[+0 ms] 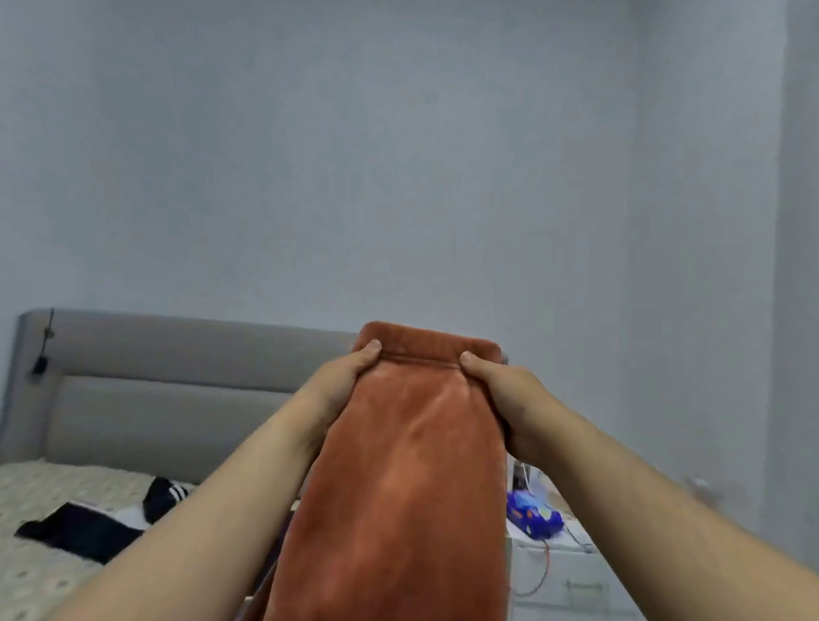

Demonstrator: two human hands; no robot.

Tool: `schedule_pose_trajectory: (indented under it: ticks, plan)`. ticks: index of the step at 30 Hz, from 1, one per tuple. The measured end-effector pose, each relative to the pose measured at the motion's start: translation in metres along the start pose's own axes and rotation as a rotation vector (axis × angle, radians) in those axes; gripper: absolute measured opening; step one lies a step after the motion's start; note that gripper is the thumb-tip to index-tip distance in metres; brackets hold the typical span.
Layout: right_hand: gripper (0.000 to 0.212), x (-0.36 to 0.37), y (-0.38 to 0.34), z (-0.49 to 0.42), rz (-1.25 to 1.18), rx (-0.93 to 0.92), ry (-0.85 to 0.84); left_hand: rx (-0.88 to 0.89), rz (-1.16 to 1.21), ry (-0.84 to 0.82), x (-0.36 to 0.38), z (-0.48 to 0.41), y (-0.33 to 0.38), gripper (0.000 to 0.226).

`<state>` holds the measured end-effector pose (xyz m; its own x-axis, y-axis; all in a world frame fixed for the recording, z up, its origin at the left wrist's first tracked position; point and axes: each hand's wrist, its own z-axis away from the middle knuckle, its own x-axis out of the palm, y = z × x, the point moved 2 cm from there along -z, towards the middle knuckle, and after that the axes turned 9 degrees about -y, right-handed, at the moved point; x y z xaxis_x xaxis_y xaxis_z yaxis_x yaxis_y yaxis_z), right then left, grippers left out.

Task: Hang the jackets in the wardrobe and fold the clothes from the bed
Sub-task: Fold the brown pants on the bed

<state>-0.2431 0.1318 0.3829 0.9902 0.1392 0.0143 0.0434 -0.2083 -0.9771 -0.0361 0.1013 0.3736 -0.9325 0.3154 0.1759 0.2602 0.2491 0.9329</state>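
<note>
Pale grey-blue wall [405, 146] behind, rust-orange fleecy garment [404, 498] held up at centre, patterned bed [12, 556] lower left, black-and-white clothes [83, 531] lying on it, left hand [343, 382] and right hand [502, 389] gripping the garment's top edge, blue toy car [532, 515] lower right.

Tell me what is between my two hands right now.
The rust-orange garment fills the gap, seen in the head view: the left hand and right hand each grip one side of its top.
</note>
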Motion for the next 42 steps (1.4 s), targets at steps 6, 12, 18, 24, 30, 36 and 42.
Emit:
schedule_pose_trajectory:
  ticks: [6, 12, 18, 24, 30, 36, 42]
  plan:
    - [0.028, -0.023, 0.199, -0.051, 0.082, 0.355, -0.009, -0.430, 0.061, 0.116, -0.042, -0.001, -0.185, 0.029]
    - [0.015, -0.044, 0.317, -0.081, 0.243, 0.445, -0.043, -0.537, -0.354, 0.154, -0.089, -0.025, -0.303, 0.014]
    - [0.025, -0.059, 0.415, -0.116, 0.425, 0.606, -0.001, -0.705, -0.230, 0.242, -0.110, -0.044, -0.416, 0.024]
    - [0.013, -0.063, 0.496, -0.151, -0.063, 0.789, -0.011, -0.685, 0.005, 0.474, -0.111, -0.074, -0.497, 0.017]
    - [0.019, -0.073, 0.543, -0.207, -0.147, 0.740, 0.008, -0.605, -0.021, 0.534, -0.133, -0.140, -0.536, 0.006]
    - [0.033, -0.084, 0.543, -0.268, -0.019, 0.471, 0.025, -0.457, -0.188, 0.452, -0.155, -0.207, -0.539, 0.013]
    - [0.073, -0.076, 0.568, -0.215, 0.703, 0.289, -0.365, -0.443, -0.725, 0.062, -0.141, -0.169, -0.551, 0.076]
